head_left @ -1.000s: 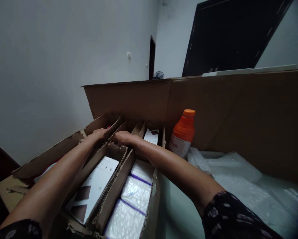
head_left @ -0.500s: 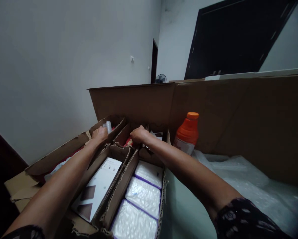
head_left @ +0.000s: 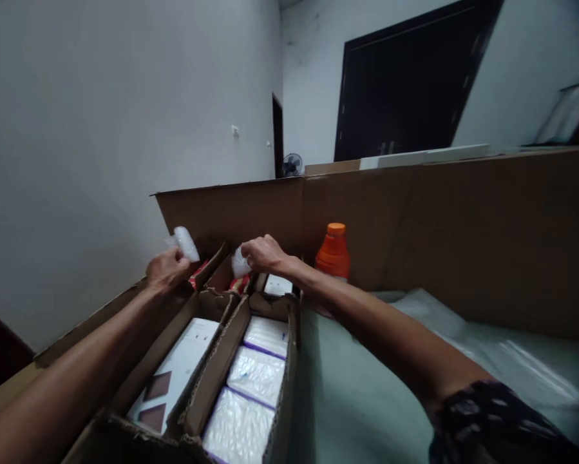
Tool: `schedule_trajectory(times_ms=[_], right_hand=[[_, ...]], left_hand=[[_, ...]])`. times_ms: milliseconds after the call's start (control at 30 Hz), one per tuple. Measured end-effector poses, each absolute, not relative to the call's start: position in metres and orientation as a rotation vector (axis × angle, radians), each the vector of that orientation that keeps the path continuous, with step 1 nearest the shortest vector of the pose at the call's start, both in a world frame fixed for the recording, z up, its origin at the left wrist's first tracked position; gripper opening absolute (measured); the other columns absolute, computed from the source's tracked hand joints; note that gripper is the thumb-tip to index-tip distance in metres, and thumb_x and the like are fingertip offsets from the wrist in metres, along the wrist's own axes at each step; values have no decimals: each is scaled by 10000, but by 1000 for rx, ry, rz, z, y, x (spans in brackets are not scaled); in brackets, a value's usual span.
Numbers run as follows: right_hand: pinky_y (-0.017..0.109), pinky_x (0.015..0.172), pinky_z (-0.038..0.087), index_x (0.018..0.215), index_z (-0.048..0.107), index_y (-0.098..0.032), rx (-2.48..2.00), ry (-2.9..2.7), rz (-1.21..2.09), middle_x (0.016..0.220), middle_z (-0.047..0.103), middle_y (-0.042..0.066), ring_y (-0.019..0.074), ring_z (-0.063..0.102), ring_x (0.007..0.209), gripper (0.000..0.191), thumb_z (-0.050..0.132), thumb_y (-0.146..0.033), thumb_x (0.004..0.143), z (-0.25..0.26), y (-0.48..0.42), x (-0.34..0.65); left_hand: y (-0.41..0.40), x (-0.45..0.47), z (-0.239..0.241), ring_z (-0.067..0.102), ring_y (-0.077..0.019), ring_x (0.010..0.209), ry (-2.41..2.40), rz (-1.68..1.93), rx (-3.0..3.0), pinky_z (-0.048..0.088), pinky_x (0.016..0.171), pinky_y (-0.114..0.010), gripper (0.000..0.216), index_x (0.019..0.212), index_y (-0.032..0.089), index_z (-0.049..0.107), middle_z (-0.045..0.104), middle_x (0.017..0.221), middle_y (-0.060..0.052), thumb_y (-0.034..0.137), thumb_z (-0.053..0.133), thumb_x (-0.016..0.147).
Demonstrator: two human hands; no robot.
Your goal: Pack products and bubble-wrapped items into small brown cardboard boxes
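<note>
Both my arms reach forward over open cardboard boxes (head_left: 241, 351). My left hand (head_left: 166, 269) is closed around a small bubble-wrapped packet (head_left: 185, 243), lifted above the far end of the left box. My right hand (head_left: 265, 252) grips another bubble-wrapped packet (head_left: 239, 263) over the far end of the middle box. Under my arms, one box holds a flat white package with dark squares (head_left: 170, 380). The neighbouring box holds three white wrapped packs with purple edges (head_left: 255, 374). Red items (head_left: 198, 270) show at the far ends of the boxes.
An orange-capped bottle (head_left: 333, 251) stands against a tall cardboard wall (head_left: 415, 225). Clear plastic sheeting (head_left: 463, 348) lies over a pale surface at right. Behind are a grey wall, a dark door and a small fan (head_left: 292, 164).
Both hands rose from inside the far ends of the boxes, each coming up with a bubble-wrapped packet. The view shifted slightly.
</note>
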State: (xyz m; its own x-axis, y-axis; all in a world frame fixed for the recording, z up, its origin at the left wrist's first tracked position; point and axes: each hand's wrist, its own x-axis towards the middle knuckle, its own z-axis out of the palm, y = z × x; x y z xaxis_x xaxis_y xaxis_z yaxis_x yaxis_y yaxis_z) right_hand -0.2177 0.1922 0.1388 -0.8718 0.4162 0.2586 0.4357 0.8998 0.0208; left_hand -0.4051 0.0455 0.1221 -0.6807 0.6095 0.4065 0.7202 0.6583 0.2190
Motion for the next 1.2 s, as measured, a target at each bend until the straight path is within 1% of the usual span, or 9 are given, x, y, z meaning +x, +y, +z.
schedule_trajectory(times_ms=[100,233,333,433,533,700,800,967,1200], right_hand=[[268,832,464,1127,696,-201,-613,-2603,108,1060,747,45,185,684,982,288,528,-146,900,145,192,-142],[238,708,472,893,708,-145,-470,-2107,573,855,724,27,143,648,771,150,587,-177,811,129,190,-31],[248,676,481,865,703,-151,-547,-1876,568,834,713,30,143,625,734,147,618,-252,802,114,193,33],[260,702,502,949,707,-159,-750,-1834,389,896,724,48,156,641,774,206,584,-292,850,102,210,70],[279,763,502,995,715,-170,-950,-1886,262,955,733,60,174,659,842,221,546,-231,867,86,235,89],[306,783,504,830,747,-192,-1155,-2057,284,913,751,56,205,682,805,151,629,-142,749,34,258,124],[352,851,513,930,751,-183,-1224,-2126,299,1050,749,89,221,701,860,215,574,-157,812,-10,235,160],[445,1032,434,1063,736,-202,-1251,-2267,309,1275,681,117,278,608,1203,281,612,-159,814,-89,144,221],[441,1096,369,1268,633,-224,-1212,-2433,203,1428,575,101,247,484,1330,346,532,-191,939,-128,85,231]], left_hand=[[22,-366,143,665,-254,834,-2472,-800,-1162,446,663,-303,267,919,192,671,708,843,-54,366,507,800],[9,-295,152,610,-183,673,-2354,-1089,-1476,440,622,-274,270,855,227,663,651,689,20,425,550,710],[21,-227,150,562,-158,622,-2158,-1177,-1812,420,600,-262,216,736,225,629,626,659,26,420,547,691],[58,-158,147,598,-162,675,-2062,-1020,-1999,426,629,-257,170,785,217,613,657,719,11,342,500,766],[111,-104,135,664,-204,952,-2218,-687,-2041,463,803,-293,236,1055,204,602,718,1053,-70,275,451,888],[148,-47,66,675,-322,1073,-2448,-363,-2122,507,859,-402,372,1178,146,593,680,1185,-215,271,624,830],[114,-18,7,592,-319,1238,-2368,-270,-2300,466,1003,-428,496,1304,193,573,634,1330,-169,287,645,822],[31,3,-89,376,-308,1454,-2243,-186,-2480,310,1180,-473,551,1441,208,512,436,1560,-133,333,542,905],[6,-11,-152,435,-328,1412,-1933,-373,-2232,347,1139,-533,461,1395,205,574,505,1508,-134,303,448,962]])
